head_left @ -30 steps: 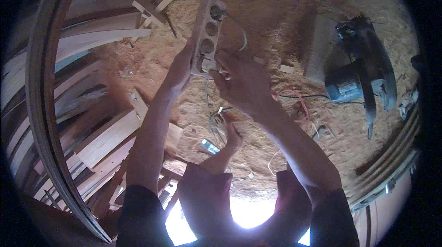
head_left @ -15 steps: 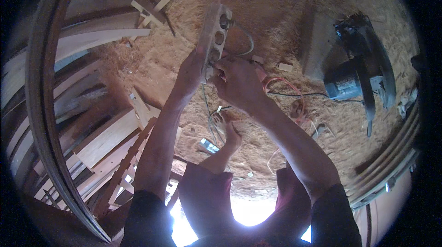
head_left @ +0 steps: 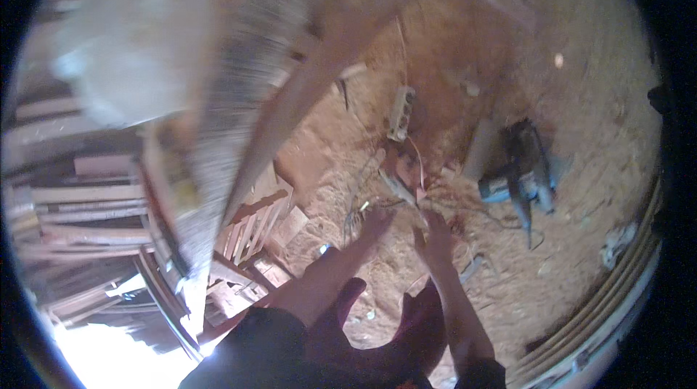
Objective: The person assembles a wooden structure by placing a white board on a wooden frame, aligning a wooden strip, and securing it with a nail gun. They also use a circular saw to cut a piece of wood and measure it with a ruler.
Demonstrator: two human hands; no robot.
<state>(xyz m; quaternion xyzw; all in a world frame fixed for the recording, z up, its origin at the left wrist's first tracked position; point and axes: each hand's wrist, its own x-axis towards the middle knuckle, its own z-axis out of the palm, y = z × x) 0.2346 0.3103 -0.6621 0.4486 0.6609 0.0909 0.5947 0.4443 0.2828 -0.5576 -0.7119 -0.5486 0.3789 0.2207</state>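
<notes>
My left hand (head_left: 377,223) reaches forward low over the sawdust floor; its fingers are smeared by motion, so I cannot tell what they do. To its right, my right hand (head_left: 435,240) has its thumb and fingers apart, with nothing plainly in it. Just beyond its fingertips is a long, pale, narrow piece (head_left: 398,187), too blurred to name; whether they touch is unclear. Farther off, a whitish power strip (head_left: 401,113) with round sockets is apart from both hands. A pale cord (head_left: 419,160) runs from its near end toward my right hand.
A blue and black power saw (head_left: 519,178) stands on the right. A large blurred wooden beam (head_left: 290,109) crosses the upper left, beside a pale blurred shape (head_left: 141,44). Stacked boards (head_left: 91,193) fill the left, and long curved strips (head_left: 599,316) line the right edge.
Both hands have left the power strip and drawn back toward me. The strip now appears farther away. My view has shifted, bringing the beam and the pale shape in at upper left.
</notes>
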